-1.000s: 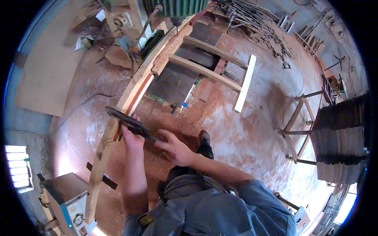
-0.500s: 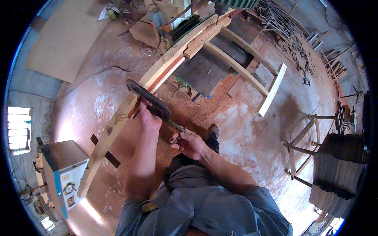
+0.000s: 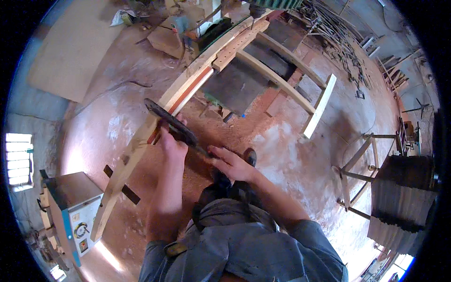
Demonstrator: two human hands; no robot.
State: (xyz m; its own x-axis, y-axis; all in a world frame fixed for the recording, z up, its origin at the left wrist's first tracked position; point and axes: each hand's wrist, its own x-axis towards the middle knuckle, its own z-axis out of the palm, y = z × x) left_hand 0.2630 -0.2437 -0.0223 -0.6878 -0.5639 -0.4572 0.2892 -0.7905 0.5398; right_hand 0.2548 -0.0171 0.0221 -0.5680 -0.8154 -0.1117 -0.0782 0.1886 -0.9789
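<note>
A dark metal C-clamp (image 3: 173, 123) lies across a long curved wooden beam (image 3: 123, 164), its far end over the beam's left edge. My left hand (image 3: 174, 144) is closed around the clamp's near side, against the beam; some of its fingers are hidden underneath. My right hand (image 3: 235, 165) is at the outer end of the clamp's screw, its fingers about the turning end, which they partly hide. Reddish-brown and pale strips (image 3: 191, 89) run along the beam's inner edge beyond the clamp. A drilled wooden block (image 3: 235, 49) lies against the beam farther off.
A wooden frame with two curved rails and a pale crosspiece (image 3: 319, 105) extends right over a dark machine table (image 3: 232, 91). A machine cabinet with a dial (image 3: 77, 211) stands near left. Metal clamps (image 3: 343, 61) lie far right; a corrugated stack (image 3: 399, 202) stands nearer.
My right hand has turned and its fingers have straightened somewhat at the screw's end. My left hand keeps its place on the clamp. The whole view has shifted slightly.
</note>
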